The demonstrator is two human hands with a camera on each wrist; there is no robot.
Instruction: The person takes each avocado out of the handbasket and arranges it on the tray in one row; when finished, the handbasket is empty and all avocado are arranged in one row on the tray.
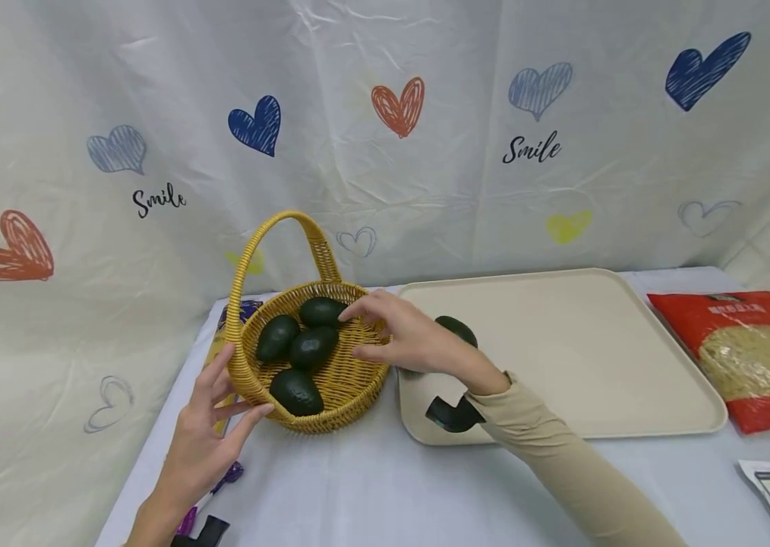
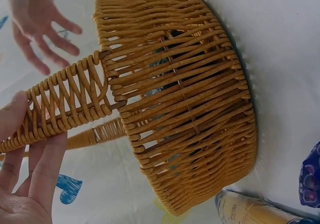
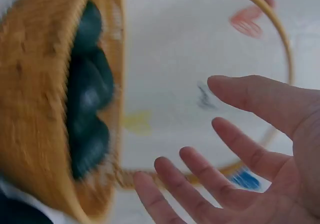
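Your left hand (image 1: pixel 210 429) rests on the near rim of the yellow basket (image 1: pixel 347 380), just where the handle (image 1: pixel 269 228) starts. Your fingers lie mostly straight, thumb on one side and fingers on the other, touching the weave. In the left wrist view your left hand (image 2: pixel 25 169) lies along the woven foot of the handle (image 2: pixel 65 104); the grip there is loose, not a tight squeeze.

Your right hand (image 1: pixel 402 338) hangs over the far right rim of the basket, fingers spread and relaxed, holding nothing. The right wrist view shows the same right hand (image 3: pixel 250 164) open, palm toward the basket (image 3: pixel 45 124).

Four dark green avocados sit in the basket, just left of your right hand. The back avocado (image 1: pixel 322 311) is right at your fingertips and lies with its long side going left to right. The middle avocado (image 1: pixel 313 347) tilts, its fat end toward your left hand. The left avocado (image 1: pixel 277 337) tilts the same way. The front avocado (image 1: pixel 296 391) is closest to your left thumb and lies slanted, its long side running left to right.

One more avocado (image 1: pixel 456 329) lies on the beige tray (image 1: pixel 597 357), just behind your right wrist. The tray sits on the counter (image 1: pixel 371 486) right of the basket. A red bag of noodles (image 1: pixel 747 357) lies far right of your right hand.
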